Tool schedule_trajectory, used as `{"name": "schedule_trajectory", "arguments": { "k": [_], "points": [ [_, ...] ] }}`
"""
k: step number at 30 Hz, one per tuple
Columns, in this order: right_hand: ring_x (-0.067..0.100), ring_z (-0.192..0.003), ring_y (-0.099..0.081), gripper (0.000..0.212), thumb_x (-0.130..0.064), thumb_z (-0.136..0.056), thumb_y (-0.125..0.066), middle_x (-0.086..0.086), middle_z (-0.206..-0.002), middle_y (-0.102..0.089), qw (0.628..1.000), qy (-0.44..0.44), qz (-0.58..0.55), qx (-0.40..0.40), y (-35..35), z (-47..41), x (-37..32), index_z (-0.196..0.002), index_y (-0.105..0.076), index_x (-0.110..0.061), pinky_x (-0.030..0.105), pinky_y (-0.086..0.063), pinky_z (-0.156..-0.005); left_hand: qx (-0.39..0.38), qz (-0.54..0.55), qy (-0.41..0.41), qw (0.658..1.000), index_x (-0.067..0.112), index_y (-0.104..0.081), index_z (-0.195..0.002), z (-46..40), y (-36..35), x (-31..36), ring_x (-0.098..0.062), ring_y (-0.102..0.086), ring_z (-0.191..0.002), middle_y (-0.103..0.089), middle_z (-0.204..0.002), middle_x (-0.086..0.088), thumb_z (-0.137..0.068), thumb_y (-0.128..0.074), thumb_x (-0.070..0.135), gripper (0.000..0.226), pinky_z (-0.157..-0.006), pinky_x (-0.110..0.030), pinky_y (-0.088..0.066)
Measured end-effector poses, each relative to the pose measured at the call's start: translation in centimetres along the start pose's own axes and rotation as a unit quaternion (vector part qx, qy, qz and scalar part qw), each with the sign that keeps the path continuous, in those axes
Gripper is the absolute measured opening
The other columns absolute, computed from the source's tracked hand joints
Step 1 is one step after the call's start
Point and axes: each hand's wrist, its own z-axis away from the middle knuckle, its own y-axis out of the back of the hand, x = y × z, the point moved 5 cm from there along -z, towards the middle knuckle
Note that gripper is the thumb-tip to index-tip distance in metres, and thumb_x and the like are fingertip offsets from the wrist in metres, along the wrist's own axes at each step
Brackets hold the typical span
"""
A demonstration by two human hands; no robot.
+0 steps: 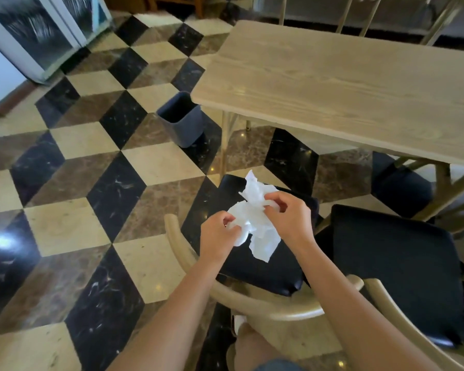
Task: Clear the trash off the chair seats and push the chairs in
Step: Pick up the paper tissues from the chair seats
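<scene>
Standing pulled out from the worktop (332, 84), a black-seated chair (265, 266) had open floor leftward. Left hand (217, 231) and right hand (289, 215) each held a pinching grip on crumpled white tissue (255, 220).

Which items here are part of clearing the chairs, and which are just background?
Part of the job:
tissue, held by left hand and right hand
near chair
right chair
bin
table

Just there:
cabinet
far chair
</scene>
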Motion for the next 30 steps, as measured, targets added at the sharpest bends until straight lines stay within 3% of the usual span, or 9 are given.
{"name": "schedule_trajectory", "arguments": {
  "k": [8, 11, 13, 15, 18, 21, 24, 26, 30],
  "points": [
    [0.005, -0.083, -0.057, 0.020, -0.006, -0.084, -0.058, -0.008, -0.094, -0.065, 0.998, -0.026, 0.016, -0.060, -5.9, -6.5, -0.6, -0.093, -0.068, -0.021, 0.009, -0.040, -0.066, 0.002, 0.018, 0.018, 1.000, 0.009, -0.066, -0.093, -7.8, 1.1, 0.3, -0.009, -0.056, -0.073, -0.062, -0.082, 0.002, -0.079, -0.064, 0.013, 0.015, -0.061, -0.010, -0.039],
    [0.004, -0.080, -0.056, 0.021, -0.006, -0.085, -0.056, -0.006, -0.093, -0.064, 0.996, -0.035, 0.039, -0.075, -7.4, -7.7, -0.1, -0.091, -0.067, -0.022, 0.008, -0.039, -0.062, -0.029, 0.065, 0.081, 0.994, 0.000, -0.065, -0.083, -9.7, 0.9, -0.6, -0.018, -0.057, -0.067, -0.061, -0.071, -0.007, -0.078, -0.063, 0.012, 0.013, -0.062, -0.023, -0.045],
    [0.005, -0.081, -0.056, 0.021, -0.004, -0.085, -0.055, -0.003, -0.095, -0.065, 0.995, -0.040, 0.052, -0.070, -8.2, -8.3, 0.4, -0.092, -0.067, -0.020, 0.009, -0.039, -0.063, -0.072, 0.212, 0.164, 0.961, 0.004, -0.064, -0.080, -10.3, 0.4, -1.3, -0.015, -0.055, -0.068, -0.058, -0.071, -0.004, -0.080, -0.060, 0.010, 0.007, -0.063, -0.021, -0.046],
    [0.013, -0.088, -0.058, 0.021, -0.002, -0.085, -0.054, 0.004, -0.101, -0.065, 0.995, -0.029, 0.068, -0.061, -9.0, -8.9, 0.8, -0.097, -0.068, -0.014, 0.013, -0.042, -0.071, -0.128, 0.375, 0.264, 0.879, 0.009, -0.064, -0.093, -10.4, -0.4, -1.7, -0.018, -0.060, -0.087, -0.065, -0.091, -0.007, -0.086, -0.059, 0.015, 0.011, -0.081, -0.031, -0.049],
    [0.016, -0.102, -0.057, 0.023, -0.006, -0.089, -0.054, 0.005, -0.113, -0.063, 0.982, 0.012, 0.165, -0.092, -10.5, -9.2, 1.9, -0.109, -0.065, -0.012, 0.011, -0.036, -0.080, -0.218, 0.428, 0.317, 0.817, 0.018, -0.061, -0.098, -11.4, -1.7, -2.5, -0.019, -0.060, -0.101, -0.066, -0.102, -0.003, -0.086, -0.062, 0.033, 0.019, -0.091, -0.042, -0.047],
    [0.014, -0.096, -0.061, 0.018, -0.007, -0.089, -0.057, 0.003, -0.107, -0.065, 0.983, 0.029, 0.163, -0.079, -11.1, -9.1, 3.3, -0.103, -0.067, -0.011, 0.006, -0.036, -0.075, -0.223, 0.407, 0.342, 0.817, 0.012, -0.059, -0.110, -12.8, -3.1, -4.3, -0.024, -0.063, -0.101, -0.067, -0.108, -0.010, -0.082, -0.068, 0.025, 0.032, -0.086, -0.040, -0.052],
    [0.012, -0.090, -0.059, 0.021, -0.006, -0.087, -0.058, -0.001, -0.098, -0.062, 0.992, -0.020, 0.097, -0.078, -11.3, -8.8, 5.2, -0.106, -0.064, -0.012, 0.016, -0.046, -0.075, -0.208, 0.400, 0.354, 0.820, 0.007, -0.058, -0.117, -14.0, -5.1, -6.2, -0.024, -0.065, -0.098, -0.064, -0.113, -0.014, -0.077, -0.073, 0.011, 0.043, -0.077, -0.034, -0.056],
    [0.008, -0.092, -0.057, 0.030, -0.006, -0.087, -0.058, -0.004, -0.101, -0.059, 0.990, -0.099, 0.019, -0.097, -11.8, -8.5, 7.0, -0.113, -0.056, -0.019, 0.016, -0.047, -0.076, -0.211, 0.396, 0.355, 0.820, 0.004, -0.059, -0.115, -14.7, -6.3, -7.1, -0.022, -0.065, -0.093, -0.065, -0.108, -0.014, -0.077, -0.072, 0.008, 0.040, -0.070, -0.029, -0.054],
    [0.011, -0.097, -0.060, 0.024, -0.004, -0.083, -0.063, -0.004, -0.099, -0.063, 0.982, -0.159, -0.065, -0.076, -12.4, -8.7, 10.3, -0.095, -0.055, -0.023, 0.024, -0.051, -0.081, -0.232, 0.359, 0.358, 0.830, 0.006, -0.064, -0.106, -15.6, -8.5, -8.5, -0.024, -0.067, -0.094, -0.067, -0.106, -0.014, -0.079, -0.072, 0.009, 0.027, -0.075, -0.031, -0.055]
  ]
}}
